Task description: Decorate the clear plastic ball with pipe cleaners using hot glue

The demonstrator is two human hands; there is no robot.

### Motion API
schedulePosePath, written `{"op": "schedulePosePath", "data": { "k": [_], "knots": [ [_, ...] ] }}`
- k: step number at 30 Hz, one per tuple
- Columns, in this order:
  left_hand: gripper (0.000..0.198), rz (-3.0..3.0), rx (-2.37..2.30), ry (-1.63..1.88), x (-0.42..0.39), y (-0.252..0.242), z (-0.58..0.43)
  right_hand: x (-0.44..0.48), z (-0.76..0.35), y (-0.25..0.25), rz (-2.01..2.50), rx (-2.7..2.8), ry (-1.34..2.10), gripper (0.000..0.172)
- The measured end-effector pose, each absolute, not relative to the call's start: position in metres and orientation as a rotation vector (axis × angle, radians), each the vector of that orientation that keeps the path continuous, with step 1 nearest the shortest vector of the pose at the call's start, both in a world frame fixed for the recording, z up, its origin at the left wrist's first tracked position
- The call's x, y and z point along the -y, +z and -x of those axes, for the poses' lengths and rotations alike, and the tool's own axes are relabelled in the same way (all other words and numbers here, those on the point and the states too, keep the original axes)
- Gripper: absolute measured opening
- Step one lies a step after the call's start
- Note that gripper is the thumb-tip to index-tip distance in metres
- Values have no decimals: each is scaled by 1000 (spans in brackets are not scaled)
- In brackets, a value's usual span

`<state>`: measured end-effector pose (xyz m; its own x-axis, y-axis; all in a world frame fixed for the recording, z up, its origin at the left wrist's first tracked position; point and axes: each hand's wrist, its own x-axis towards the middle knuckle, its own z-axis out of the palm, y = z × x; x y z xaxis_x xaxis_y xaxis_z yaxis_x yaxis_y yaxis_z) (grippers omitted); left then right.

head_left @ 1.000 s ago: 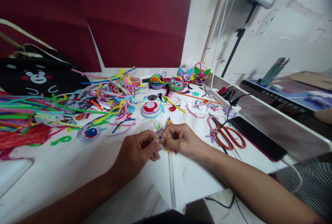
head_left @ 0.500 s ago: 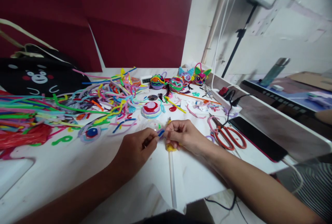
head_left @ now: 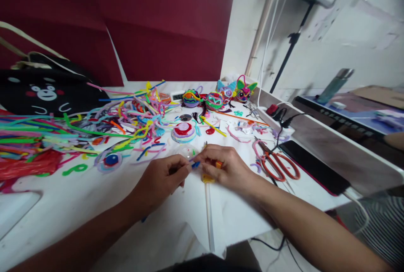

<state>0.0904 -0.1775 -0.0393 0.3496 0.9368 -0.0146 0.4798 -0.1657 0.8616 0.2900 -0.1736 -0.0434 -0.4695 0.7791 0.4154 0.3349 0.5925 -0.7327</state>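
Note:
Between the fingertips of both hands is a short blue pipe cleaner [head_left: 196,165]. My left hand [head_left: 162,179] pinches its left side. My right hand [head_left: 227,166] has its thumb and fingers closed at the other end, partly covering it. Under the right hand lies what looks like a yellow hot glue gun [head_left: 207,178], a long clear glue stick [head_left: 208,213] running from it toward the desk's front edge. Just beyond my fingers sits a clear plastic dome [head_left: 188,151]. Farther back is a half ball [head_left: 183,131] covered in coiled pipe cleaners.
Pipe cleaners [head_left: 126,116] heap on the left, near a black bag [head_left: 47,91]. Decorated balls [head_left: 214,100] line the back. Orange-handled scissors [head_left: 277,165] and a phone [head_left: 312,167] lie right. A round piece with a blue centre [head_left: 111,160] is at left.
My right hand has shifted slightly, and its fingers have turned more over the blue pipe cleaner. An orange part beside the right fingers now shows. The left hand has moved slightly left.

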Motion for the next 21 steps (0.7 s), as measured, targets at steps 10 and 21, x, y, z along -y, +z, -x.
{"op": "schedulePosePath", "data": {
  "k": [10, 21],
  "knots": [
    [16, -2138, -1272, 803, 178, -39, -90, 169, -287, -54, 997, 1700, 1305, 20],
    [15, -2314, -1265, 858, 181, -44, -88, 168, -285, -54, 995, 1595, 1402, 19]
  ]
}}
